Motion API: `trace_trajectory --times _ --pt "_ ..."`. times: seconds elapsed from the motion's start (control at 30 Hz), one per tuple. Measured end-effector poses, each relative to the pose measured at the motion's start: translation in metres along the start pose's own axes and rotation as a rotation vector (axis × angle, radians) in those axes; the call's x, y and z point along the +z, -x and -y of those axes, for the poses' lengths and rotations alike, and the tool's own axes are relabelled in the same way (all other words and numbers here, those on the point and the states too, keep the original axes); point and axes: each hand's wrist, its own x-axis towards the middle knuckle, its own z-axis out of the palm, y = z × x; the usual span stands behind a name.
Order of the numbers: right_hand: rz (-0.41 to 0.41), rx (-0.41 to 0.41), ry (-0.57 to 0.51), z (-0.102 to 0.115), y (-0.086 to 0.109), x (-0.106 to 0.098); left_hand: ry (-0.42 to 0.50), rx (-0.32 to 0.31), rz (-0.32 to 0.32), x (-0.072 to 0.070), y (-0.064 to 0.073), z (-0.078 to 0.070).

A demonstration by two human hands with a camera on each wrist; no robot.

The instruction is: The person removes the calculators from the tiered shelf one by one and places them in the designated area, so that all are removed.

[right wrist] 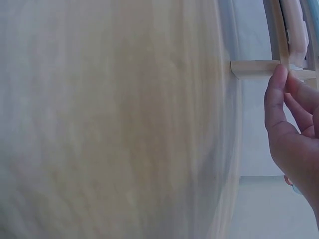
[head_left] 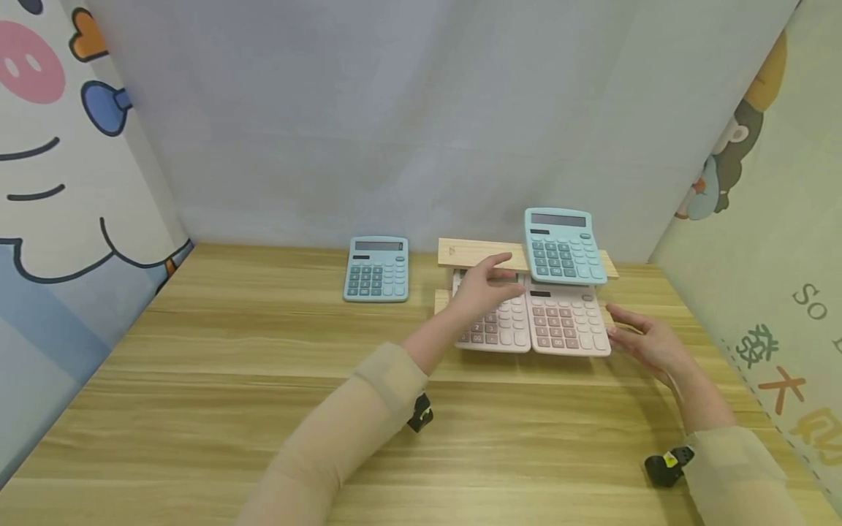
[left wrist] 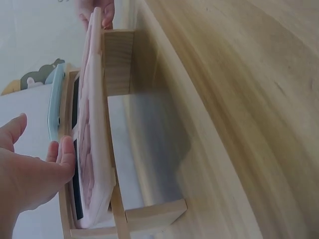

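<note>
A two-step wooden stand point(head_left: 483, 253) sits toward the right back of the table. Two pink calculators, a left one point(head_left: 515, 337) and a right one point(head_left: 569, 325), lean side by side on its lower step. On the upper step rests a blue calculator point(head_left: 564, 252). My left hand point(head_left: 483, 291) hovers over the top of the left pink calculator, thumb and fingers apart; the left wrist view has its fingertips point(left wrist: 68, 149) right at the calculator's upper edge. With thumb and fingers, my right hand point(head_left: 647, 343) pinches the right end of the stand's lower slat point(right wrist: 282, 30).
Another blue calculator point(head_left: 376, 269) lies on the wooden table point(head_left: 263, 321), left of the stand. A pale grey cloth wall point(head_left: 395, 124) rises behind. Printed panels stand at both sides, the right panel point(head_left: 737, 270) close to my right arm.
</note>
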Motion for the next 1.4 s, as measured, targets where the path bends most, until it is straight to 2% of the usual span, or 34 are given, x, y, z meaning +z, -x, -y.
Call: trace_trajectory --times 0.27,0.43,0.8,1.1,1.4 --pt "0.005 -0.014 -0.001 -0.002 -0.001 0.000 0.053 -0.006 0.009 0.014 -0.006 0.005" --pt "-0.004 -0.009 -0.003 0.000 0.001 0.000 0.060 0.008 -0.011 0.023 -0.010 0.005" --pt "0.001 -0.031 -0.049 0.000 0.001 0.000 0.105 0.009 -0.135 0.038 -0.019 0.006" --pt "-0.008 -0.018 -0.026 0.000 0.002 0.000 0.074 -0.010 -0.303 0.048 -0.026 0.005" --pt "-0.006 -0.014 -0.021 -0.001 0.002 0.001 0.093 -0.018 -0.391 0.054 -0.029 0.006"
